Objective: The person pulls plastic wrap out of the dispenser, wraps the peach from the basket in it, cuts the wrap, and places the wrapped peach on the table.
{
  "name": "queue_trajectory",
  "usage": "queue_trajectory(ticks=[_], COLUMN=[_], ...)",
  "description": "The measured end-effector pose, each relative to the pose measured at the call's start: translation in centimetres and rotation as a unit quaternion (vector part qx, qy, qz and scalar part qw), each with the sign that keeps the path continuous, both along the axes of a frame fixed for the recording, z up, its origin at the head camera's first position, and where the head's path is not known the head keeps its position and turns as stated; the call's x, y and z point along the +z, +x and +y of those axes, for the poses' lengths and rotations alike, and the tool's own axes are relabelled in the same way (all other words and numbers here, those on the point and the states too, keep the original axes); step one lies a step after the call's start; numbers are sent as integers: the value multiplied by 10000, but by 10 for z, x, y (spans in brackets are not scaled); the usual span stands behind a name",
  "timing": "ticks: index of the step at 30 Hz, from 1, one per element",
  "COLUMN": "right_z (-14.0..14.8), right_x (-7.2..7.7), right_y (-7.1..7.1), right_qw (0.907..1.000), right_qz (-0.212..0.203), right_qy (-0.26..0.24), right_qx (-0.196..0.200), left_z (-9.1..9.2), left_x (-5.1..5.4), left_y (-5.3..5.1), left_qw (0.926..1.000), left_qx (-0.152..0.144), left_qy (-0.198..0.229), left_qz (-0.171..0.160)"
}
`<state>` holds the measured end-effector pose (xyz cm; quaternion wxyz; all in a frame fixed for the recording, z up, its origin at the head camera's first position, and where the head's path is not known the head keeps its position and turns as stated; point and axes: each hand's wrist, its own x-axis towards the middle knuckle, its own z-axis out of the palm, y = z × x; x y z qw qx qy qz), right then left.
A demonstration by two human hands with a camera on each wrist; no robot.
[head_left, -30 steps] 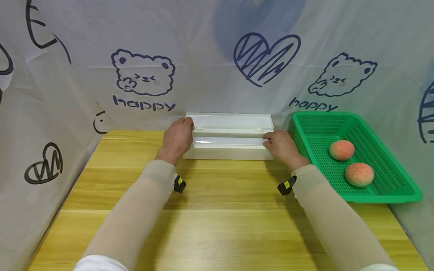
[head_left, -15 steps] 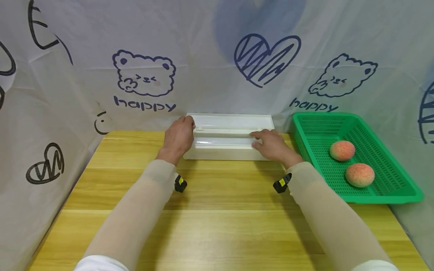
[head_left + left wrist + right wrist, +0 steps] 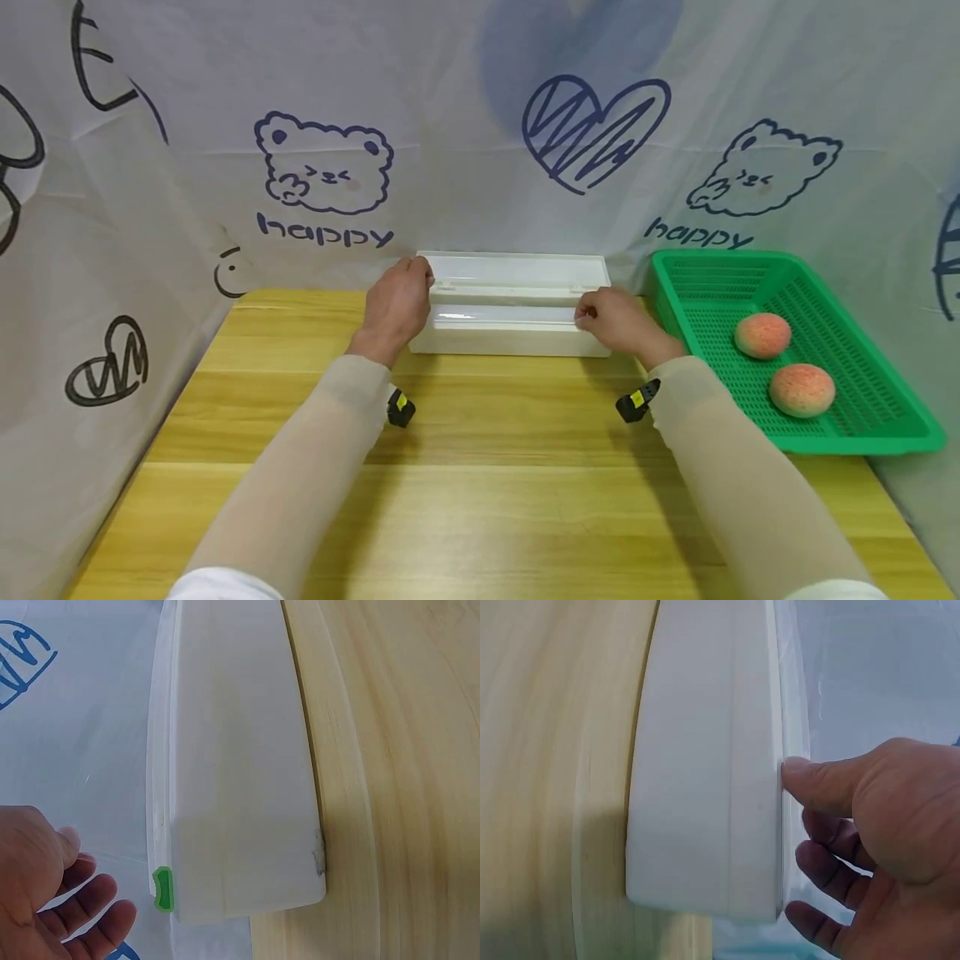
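White box at the back of the desk, lid raised; my left hand is at its left end, fingers loosely curled. My right hand has its thumb on the rim, fingers bent, can't tell if pinching anything; green basket to the right, two peaches inside.
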<state>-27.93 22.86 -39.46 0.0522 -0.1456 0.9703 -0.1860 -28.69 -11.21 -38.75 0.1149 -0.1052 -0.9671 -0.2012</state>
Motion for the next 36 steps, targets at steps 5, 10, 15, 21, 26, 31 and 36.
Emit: queue_trajectory(ticks=[5, 10, 15, 21, 26, 31, 36], right_z=[11, 17, 15, 8, 5, 1, 0], right_x=[2, -1, -3, 2, 12, 26, 33], right_y=[3, 6, 7, 5, 4, 9, 13], right_qw=[9996, 9989, 9933, 9746, 9618, 9578, 9512], right_qz=[-3, 123, 530, 1446, 1880, 1931, 2136], right_qy=[36, -92, -457, -933, -1178, -1257, -1295], right_qx=[-287, -453, -922, -1436, -1600, -1718, -1810], left_z=[-1, -1, -2, -3, -2, -3, -4], left_x=[1, 2, 2, 4, 16, 27, 31], left_y=[2, 3, 5, 6, 10, 15, 20], left_qw=[10000, 10000, 9997, 9986, 9971, 9952, 9914], left_qx=[-6, 37, 83, 119, 43, 20, -47], left_qy=[49, 79, 218, 514, 685, 854, 1097], left_qz=[-6, -26, -82, 89, 340, 486, 708])
